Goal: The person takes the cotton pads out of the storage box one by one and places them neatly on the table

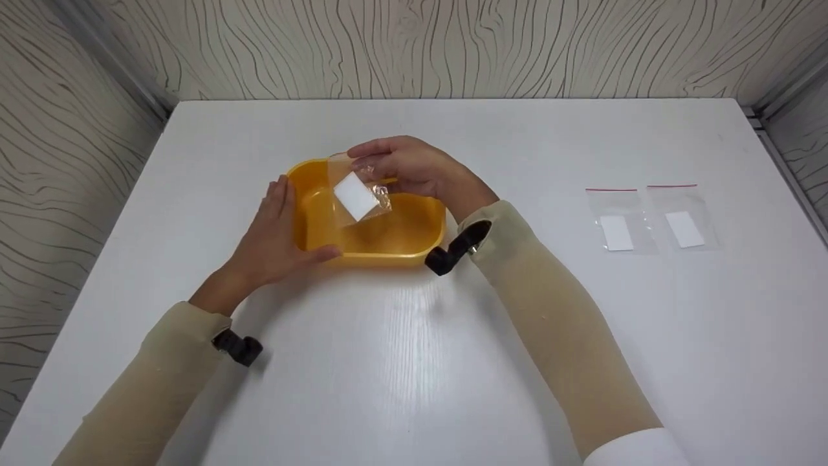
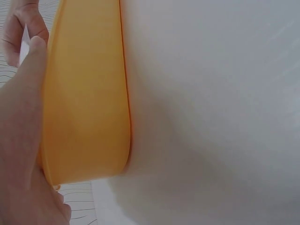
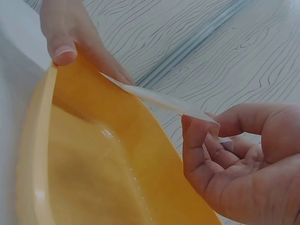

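Note:
A yellow plastic tub (image 1: 413, 226) stands on the white table. My left hand (image 1: 266, 238) holds its left end, thumb along the front rim and fingers at the left side. Over the tub's opening, my right hand (image 1: 424, 169) pinches a clear zip bag (image 1: 356, 196) with a white rectangular piece inside. The right wrist view shows the bag (image 3: 161, 100) edge-on, its corner between thumb and fingers. Much of the left wrist view is the tub's outer wall (image 2: 86, 93). The tub's inside, as far as it shows, has a smooth bare floor.
Two more clear zip bags with red seal strips lie flat at the right, a left one (image 1: 618, 223) and a right one (image 1: 684, 220), each with a white piece inside. Wood-grain patterned panels (image 1: 453, 48) border the table (image 1: 401, 362) at the back and sides.

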Motion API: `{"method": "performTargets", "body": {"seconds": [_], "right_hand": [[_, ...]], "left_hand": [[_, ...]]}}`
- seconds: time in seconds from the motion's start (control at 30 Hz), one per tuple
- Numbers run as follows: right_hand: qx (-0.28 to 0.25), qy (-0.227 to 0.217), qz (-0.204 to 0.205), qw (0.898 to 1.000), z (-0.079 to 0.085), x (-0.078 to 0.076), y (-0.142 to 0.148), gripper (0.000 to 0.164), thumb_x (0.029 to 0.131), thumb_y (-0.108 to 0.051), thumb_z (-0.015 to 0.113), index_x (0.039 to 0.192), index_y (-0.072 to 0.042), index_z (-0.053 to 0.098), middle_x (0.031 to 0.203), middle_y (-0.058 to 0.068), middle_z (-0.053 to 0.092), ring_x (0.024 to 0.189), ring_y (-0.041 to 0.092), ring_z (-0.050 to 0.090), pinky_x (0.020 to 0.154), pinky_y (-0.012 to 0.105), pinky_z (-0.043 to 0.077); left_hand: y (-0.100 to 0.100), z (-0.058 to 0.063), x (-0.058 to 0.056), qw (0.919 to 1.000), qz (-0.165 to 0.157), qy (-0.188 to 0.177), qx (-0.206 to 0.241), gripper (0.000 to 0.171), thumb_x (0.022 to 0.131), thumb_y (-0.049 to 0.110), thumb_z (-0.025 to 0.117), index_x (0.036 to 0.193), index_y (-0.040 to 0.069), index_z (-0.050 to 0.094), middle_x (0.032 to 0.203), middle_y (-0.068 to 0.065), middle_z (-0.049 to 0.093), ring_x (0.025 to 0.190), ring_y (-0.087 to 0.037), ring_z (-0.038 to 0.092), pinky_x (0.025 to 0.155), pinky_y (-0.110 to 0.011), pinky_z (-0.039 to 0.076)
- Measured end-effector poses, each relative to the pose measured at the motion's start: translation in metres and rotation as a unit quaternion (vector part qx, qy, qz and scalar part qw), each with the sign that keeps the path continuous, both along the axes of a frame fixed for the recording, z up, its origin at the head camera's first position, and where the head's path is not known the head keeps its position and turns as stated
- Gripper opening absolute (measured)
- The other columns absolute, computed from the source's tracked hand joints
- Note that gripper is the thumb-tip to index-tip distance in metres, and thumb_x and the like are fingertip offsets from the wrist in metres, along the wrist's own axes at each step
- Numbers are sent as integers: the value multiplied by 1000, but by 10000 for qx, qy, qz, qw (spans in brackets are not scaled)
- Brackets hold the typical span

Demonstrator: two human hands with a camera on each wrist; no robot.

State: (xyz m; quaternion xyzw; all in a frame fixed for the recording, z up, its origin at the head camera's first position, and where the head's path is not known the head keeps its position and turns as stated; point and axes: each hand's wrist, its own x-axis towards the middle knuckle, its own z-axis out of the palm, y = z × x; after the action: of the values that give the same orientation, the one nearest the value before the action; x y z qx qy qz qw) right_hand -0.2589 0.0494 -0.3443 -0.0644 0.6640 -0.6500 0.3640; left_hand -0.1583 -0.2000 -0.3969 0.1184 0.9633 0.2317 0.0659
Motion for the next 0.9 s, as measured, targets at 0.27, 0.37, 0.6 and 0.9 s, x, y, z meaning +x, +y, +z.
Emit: {"method": "performTargets", "body": {"seconds": [0.27, 0.37, 0.6, 0.9], "right_hand": [[-261, -92, -74, 9996, -2, 1, 6, 41, 97, 6, 59, 136, -8, 62, 131, 9, 66, 114, 25, 63, 97, 34, 55], [-323, -105, -71, 9994, 0, 1, 9, 42, 96, 6, 60, 136, -8, 62, 132, 9, 65, 113, 25, 63, 97, 35, 55], [-356, -141, -78, 9992, 4, 2, 20, 41, 96, 5, 60, 135, -8, 63, 133, 10, 63, 111, 24, 62, 94, 31, 56], [-643, -179, -124, 9977, 6, 3, 38, 44, 96, 9, 58, 138, -4, 60, 135, 12, 62, 109, 24, 64, 87, 27, 58]], "left_hand": [[0, 1, 1, 10000, 33, -48, -52, 129, 83, 67, 70, 161, -2, -7, 169, -23, -6, 155, -43, -3, 122, -60, 10], [0, 0, 1, 10000, 15, -38, -19, 129, 83, 67, 70, 161, -2, -7, 168, -23, -6, 155, -43, -3, 123, -60, 9], [-2, -1, 1, 10000, -36, -16, -14, 131, 83, 70, 68, 160, -3, -8, 168, -24, -7, 154, -44, -4, 123, -60, 8], [-1, 0, 2, 10000, -23, -13, -20, 129, 83, 67, 70, 160, -2, -8, 168, -23, -7, 155, -44, -3, 122, -61, 8]]}}
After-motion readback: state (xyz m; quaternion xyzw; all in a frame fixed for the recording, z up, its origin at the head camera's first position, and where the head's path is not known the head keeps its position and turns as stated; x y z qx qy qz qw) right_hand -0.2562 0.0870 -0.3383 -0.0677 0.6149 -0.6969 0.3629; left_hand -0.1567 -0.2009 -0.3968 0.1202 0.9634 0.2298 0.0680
